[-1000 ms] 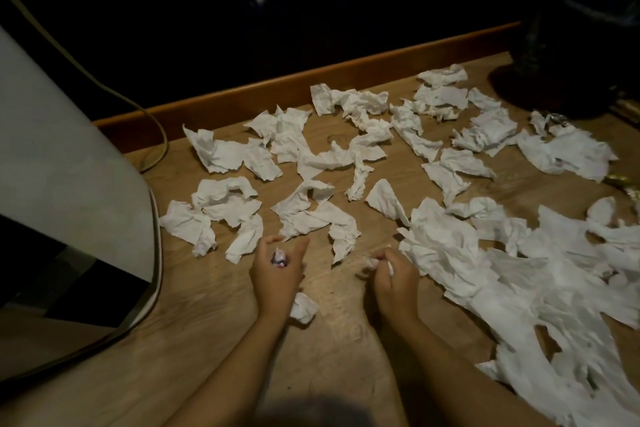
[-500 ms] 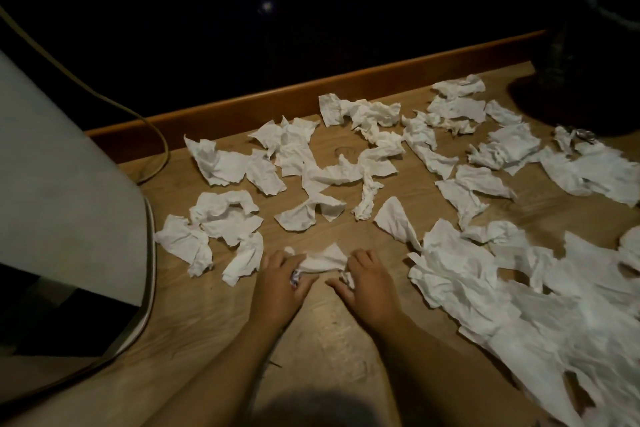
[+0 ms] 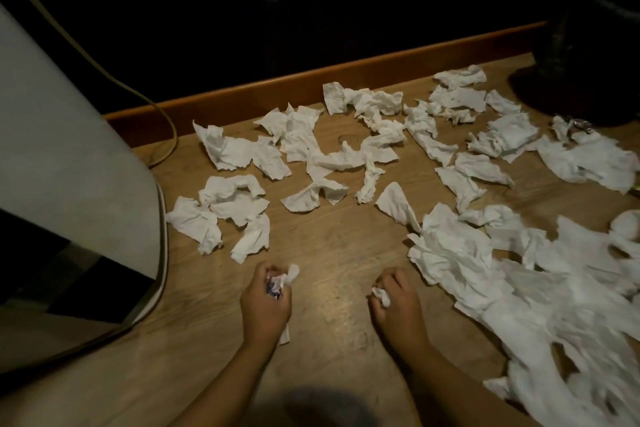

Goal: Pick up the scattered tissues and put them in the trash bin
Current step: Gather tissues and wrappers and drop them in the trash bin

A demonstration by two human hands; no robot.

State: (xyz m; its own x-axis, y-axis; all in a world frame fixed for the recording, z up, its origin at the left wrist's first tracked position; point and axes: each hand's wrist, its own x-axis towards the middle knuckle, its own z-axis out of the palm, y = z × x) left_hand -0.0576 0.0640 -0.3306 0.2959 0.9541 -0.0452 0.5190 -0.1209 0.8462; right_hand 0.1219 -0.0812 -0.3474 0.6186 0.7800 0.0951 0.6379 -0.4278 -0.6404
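Several crumpled white tissues (image 3: 311,156) lie scattered over a wooden floor (image 3: 332,253). My left hand (image 3: 265,305) is closed around a wad of tissue (image 3: 282,282) that sticks out between thumb and fingers. My right hand (image 3: 396,308) grips a small crumpled tissue piece (image 3: 381,295). Both hands hover low over bare floor in front of the spread. A dense pile of tissues (image 3: 554,288) covers the floor right of my right hand. The dark trash bin (image 3: 588,45) with a black liner stands at the far right, against the wall.
A large white appliance (image 3: 69,149) with a rounded base fills the left side. A cable (image 3: 166,135) runs down beside it to the floor. A wooden skirting board (image 3: 311,87) edges the dark wall behind the tissues.
Both hands pulled back from the tissue they were gathering between them and moved apart. That tissue has left the floor; each hand now holds crumpled tissue.
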